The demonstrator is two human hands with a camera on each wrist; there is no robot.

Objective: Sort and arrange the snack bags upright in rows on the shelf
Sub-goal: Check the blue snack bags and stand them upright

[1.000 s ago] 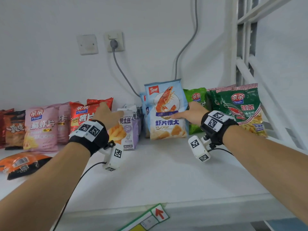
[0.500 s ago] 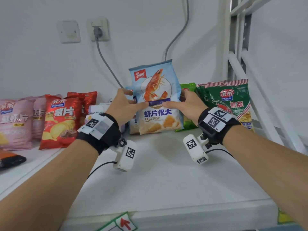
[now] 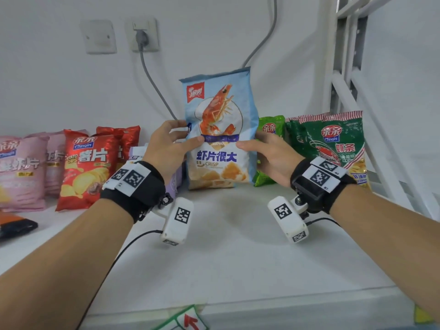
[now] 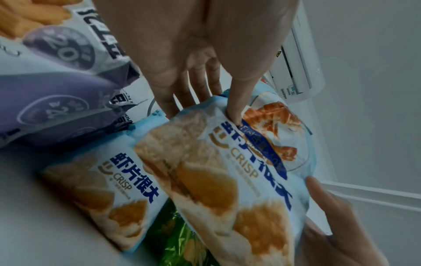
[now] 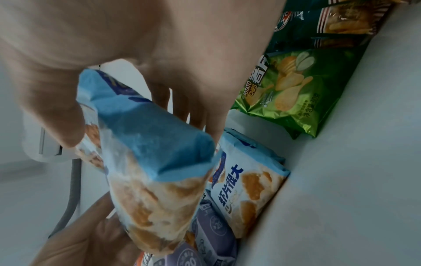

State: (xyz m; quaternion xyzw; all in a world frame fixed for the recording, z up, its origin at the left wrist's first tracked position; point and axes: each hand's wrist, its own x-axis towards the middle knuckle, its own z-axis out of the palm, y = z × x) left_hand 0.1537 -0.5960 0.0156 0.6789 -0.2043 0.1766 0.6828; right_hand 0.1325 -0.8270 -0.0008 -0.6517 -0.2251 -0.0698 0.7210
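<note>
At nine o'clock on the white shelf (image 3: 226,258) we have the pink bags (image 3: 21,172) standing against the wall, with an orange-and-black bag (image 3: 14,226) lying flat just in front of them. Next along, the red potato chip bag (image 3: 87,167) stands upright, a second red bag (image 3: 127,141) just behind it. Toward ten o'clock a purple-and-white bag (image 4: 56,100) leans beside our left wrist.

Our left hand (image 3: 166,148) grasps the blue prawn crisp bag (image 3: 220,129) by its left edge, thumb across the front and fingers curled behind. The bag stands upright at twelve o'clock, in front of the grey cable (image 3: 154,82) that runs down from the wall socket (image 3: 142,35); whether its base touches the shelf we cannot tell. In the left wrist view a second blue prawn crisp bag (image 4: 107,196) sits just behind the held one.

Our right hand (image 3: 271,156) grasps the same bag by its right edge, thumb on the front and fingers wrapped behind.

At one o'clock the light green chip bag (image 3: 269,129) stands just beside our right hand, partly hidden by it. At two o'clock the dark green shrimp stick bag (image 3: 333,141) stands upright, touching the light green one, with the white ladder rails (image 3: 352,75) behind it.
</note>
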